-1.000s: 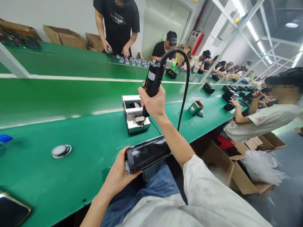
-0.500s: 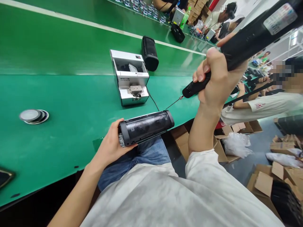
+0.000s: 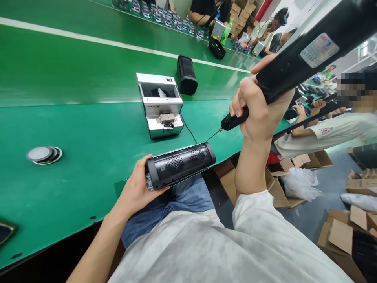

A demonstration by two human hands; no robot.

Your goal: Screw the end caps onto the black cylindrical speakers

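A black speaker housing (image 3: 181, 164) with perforated panels lies at the table's front edge, above my lap. My left hand (image 3: 140, 186) is closed round its left end. My right hand (image 3: 259, 104) grips a black electric screwdriver (image 3: 294, 65), raised to the right and slanting down. The thin bit (image 3: 214, 135) points at the housing's right end; whether its tip touches there I cannot make out. Behind the housing stands a silver screw feeder (image 3: 165, 106) with a metal fitting on its front and a cable at its right.
Another black speaker (image 3: 187, 74) stands behind the feeder on the green table (image 3: 88, 129). Stacked round discs (image 3: 44, 155) lie at left. Cardboard boxes (image 3: 278, 190) with plastic wrap sit on the floor at right. A co-worker's sleeve (image 3: 326, 129) shows at right; others work farther back.
My right hand and the screwdriver have shifted left and a little down, the bit nearer the housing's right end. The view has tilted slightly; my left hand still holds the housing.
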